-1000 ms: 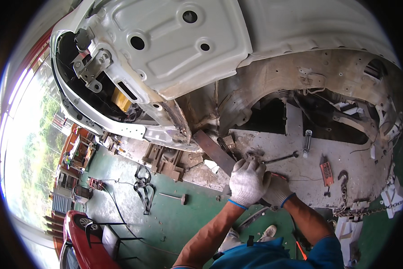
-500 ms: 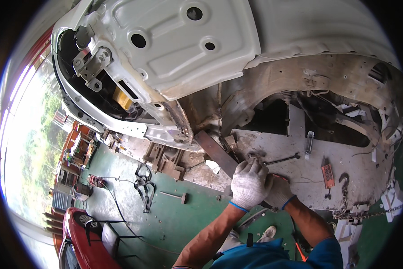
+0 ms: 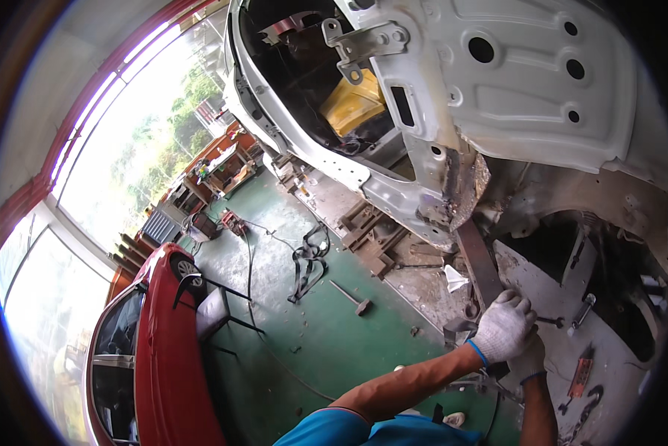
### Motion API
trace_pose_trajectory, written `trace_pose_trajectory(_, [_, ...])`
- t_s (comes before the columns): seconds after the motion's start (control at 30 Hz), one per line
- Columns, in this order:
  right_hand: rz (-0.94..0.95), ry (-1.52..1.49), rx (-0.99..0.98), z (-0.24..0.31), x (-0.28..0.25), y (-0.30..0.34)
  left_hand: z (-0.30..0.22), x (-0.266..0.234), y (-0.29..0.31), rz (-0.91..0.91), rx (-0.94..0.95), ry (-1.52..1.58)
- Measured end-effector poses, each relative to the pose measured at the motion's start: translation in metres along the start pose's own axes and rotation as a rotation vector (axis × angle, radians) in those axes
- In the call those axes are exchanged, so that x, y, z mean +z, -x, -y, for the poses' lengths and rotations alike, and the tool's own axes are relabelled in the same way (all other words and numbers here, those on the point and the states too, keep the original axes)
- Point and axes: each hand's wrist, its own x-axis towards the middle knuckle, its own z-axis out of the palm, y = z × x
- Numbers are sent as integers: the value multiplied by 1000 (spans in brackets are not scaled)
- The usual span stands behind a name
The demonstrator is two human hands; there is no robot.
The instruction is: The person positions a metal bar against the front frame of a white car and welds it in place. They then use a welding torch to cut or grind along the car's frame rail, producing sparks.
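Note:
My left hand point(image 3: 503, 325), in a white knit glove with a blue cuff, is closed at the lower end of a flat brown metal bar point(image 3: 479, 264). Its fingers hide what lies inside them. Against it, just below and to the right, my right hand point(image 3: 529, 360) is gloved too and looks closed, with its grip mostly covered. From the bar's upper end rises the cut, rusty corner point(image 3: 465, 186) of a light-grey car body point(image 3: 416, 67). A wrench point(image 3: 553, 321) shows partly beyond my left hand, lying on the grey metal bench point(image 3: 531, 271).
On the bench to the right are a clear tube-like tool point(image 3: 584, 311), an orange-red device point(image 3: 581, 375) and a chain hook point(image 3: 591, 405). A hammer point(image 3: 362, 305) and black straps point(image 3: 309, 262) lie on the green floor. A red car point(image 3: 167, 357) stands at left, beside a chair point(image 3: 213, 312).
The view has swung left, so the car body and both hands sit further right and more of the red car shows. Both hands stay together at the bar's lower end.

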Motion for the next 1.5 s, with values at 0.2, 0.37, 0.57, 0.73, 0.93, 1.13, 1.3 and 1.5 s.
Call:
trace_pose_trajectory(0.2, [-9, -99, 133, 19, -20, 1, 1, -7, 3, -87, -3, -10])
trace_pose_trajectory(0.37, [-4, -102, 102, 32, -47, -2, -1, -7, -4, -58, 16, -45])
trace_pose_trajectory(0.57, [-47, 75, -16, 38, -53, -4, -4, -13, -8, -75, 27, -10])
trace_pose_trajectory(0.73, [-63, 88, -94, 32, -47, -2, -2, -13, -9, -97, 48, -20])
trace_pose_trajectory(0.93, [-36, 94, -87, 35, -48, 4, -3, -14, -8, -61, 24, -15])
trace_pose_trajectory(1.13, [20, 21, -10, 43, -58, 6, -4, -14, -7, -52, 9, -7])
trace_pose_trajectory(1.3, [1, -14, 9, 45, -58, 6, -3, -14, -7, -38, 8, -12])
trace_pose_trajectory(1.5, [35, 9, 44, 43, -50, 7, -2, -12, -6, -46, 12, -9])
